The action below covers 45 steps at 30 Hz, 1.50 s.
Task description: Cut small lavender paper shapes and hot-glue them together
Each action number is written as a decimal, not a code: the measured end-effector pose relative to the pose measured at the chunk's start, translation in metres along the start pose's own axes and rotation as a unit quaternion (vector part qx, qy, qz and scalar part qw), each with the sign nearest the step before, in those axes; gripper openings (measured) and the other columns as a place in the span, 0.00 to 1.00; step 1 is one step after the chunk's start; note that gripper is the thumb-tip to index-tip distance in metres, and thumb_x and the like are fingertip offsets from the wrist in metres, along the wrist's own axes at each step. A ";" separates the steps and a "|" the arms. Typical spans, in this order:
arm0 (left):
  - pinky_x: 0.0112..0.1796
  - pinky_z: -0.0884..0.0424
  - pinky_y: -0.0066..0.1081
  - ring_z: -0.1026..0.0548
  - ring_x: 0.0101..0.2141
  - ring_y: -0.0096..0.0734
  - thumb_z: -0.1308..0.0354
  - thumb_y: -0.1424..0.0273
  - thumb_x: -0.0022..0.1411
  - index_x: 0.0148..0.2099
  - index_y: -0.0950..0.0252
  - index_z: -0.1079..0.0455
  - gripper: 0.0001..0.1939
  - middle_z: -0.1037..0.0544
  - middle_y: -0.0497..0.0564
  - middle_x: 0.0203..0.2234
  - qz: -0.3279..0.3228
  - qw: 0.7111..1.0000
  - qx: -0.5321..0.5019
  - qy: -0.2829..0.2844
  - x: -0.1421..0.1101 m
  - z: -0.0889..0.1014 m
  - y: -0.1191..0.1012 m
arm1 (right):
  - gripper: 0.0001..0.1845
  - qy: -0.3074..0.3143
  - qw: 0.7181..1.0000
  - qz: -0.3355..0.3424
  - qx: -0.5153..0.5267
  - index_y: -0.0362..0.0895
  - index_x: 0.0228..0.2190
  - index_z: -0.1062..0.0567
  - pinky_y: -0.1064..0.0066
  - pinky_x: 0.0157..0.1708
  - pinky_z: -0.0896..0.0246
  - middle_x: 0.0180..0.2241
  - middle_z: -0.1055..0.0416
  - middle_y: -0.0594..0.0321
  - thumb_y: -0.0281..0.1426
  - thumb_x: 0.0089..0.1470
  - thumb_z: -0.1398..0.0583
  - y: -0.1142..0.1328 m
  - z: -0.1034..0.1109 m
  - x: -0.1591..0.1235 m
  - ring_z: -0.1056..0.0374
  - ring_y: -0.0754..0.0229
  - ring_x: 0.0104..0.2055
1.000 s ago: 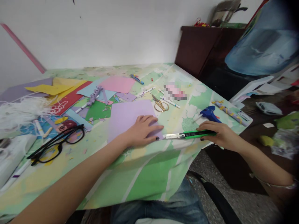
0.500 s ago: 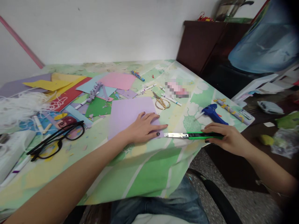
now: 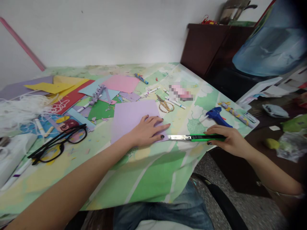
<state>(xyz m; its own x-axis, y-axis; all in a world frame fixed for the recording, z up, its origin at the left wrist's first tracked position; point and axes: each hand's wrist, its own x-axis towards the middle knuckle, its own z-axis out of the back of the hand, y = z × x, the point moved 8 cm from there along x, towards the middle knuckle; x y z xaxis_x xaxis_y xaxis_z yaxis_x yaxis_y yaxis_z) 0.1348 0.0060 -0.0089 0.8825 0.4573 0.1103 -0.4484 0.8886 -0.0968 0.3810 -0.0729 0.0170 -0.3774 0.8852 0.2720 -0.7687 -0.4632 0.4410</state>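
A sheet of light purple paper (image 3: 130, 116) lies on the flowered tablecloth near the front edge. My left hand (image 3: 150, 130) rests flat across its right part, fingers spread, pressing it down. My right hand (image 3: 226, 140) grips a green and black utility knife (image 3: 201, 137) by the handle. The long metal blade points left, its tip at the paper's lower right corner, close to my left thumb. How far the blade reaches under or into the paper I cannot tell. Gold-handled scissors (image 3: 165, 103) lie just beyond the paper.
A blue glue gun (image 3: 217, 115) lies beyond my right hand, beside a purple decorated stick (image 3: 235, 114). On the left are black glasses (image 3: 59, 145), white string (image 3: 24, 107) and coloured paper (image 3: 121, 82). Several markers (image 3: 176, 102) lie farther back. The tablecloth (image 3: 153, 179) hangs over the front edge.
The right hand and knife have shifted very slightly left, and the view has moved a little. The left hand stays flat on the paper.
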 end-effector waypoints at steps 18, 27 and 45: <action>0.52 0.48 0.51 0.40 0.53 0.49 0.58 0.55 0.68 0.63 0.49 0.41 0.24 0.35 0.57 0.54 0.015 1.000 0.007 -0.012 0.006 0.000 -0.001 | 0.10 -0.011 1.000 0.007 0.013 0.46 0.40 0.24 0.63 0.39 0.29 0.39 0.26 0.56 0.32 0.53 0.37 0.003 0.001 -0.001 0.26 0.53 0.40; 0.52 0.48 0.50 0.40 0.53 0.49 0.57 0.58 0.68 0.64 0.49 0.41 0.24 0.35 0.56 0.54 0.019 1.000 0.000 -0.006 0.007 0.000 0.000 | 0.11 -0.009 1.000 0.014 0.014 0.45 0.40 0.24 0.64 0.39 0.30 0.40 0.26 0.55 0.30 0.53 0.38 0.007 -0.003 0.003 0.27 0.52 0.40; 0.53 0.49 0.51 0.41 0.53 0.49 0.57 0.59 0.68 0.63 0.49 0.40 0.23 0.35 0.56 0.54 0.031 0.999 -0.015 -0.004 0.007 0.001 -0.001 | 0.10 -0.009 1.000 0.006 0.002 0.46 0.39 0.24 0.65 0.39 0.30 0.40 0.25 0.54 0.29 0.53 0.38 0.014 -0.003 -0.001 0.27 0.51 0.41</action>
<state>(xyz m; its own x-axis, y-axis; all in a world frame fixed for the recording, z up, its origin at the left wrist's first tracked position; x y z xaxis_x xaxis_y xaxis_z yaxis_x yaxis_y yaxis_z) 0.1409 0.0084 -0.0074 0.8515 0.5123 0.1113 -0.4981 0.8568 -0.1330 0.3689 -0.0798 0.0200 -0.3776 0.8786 0.2923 -0.7625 -0.4742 0.4402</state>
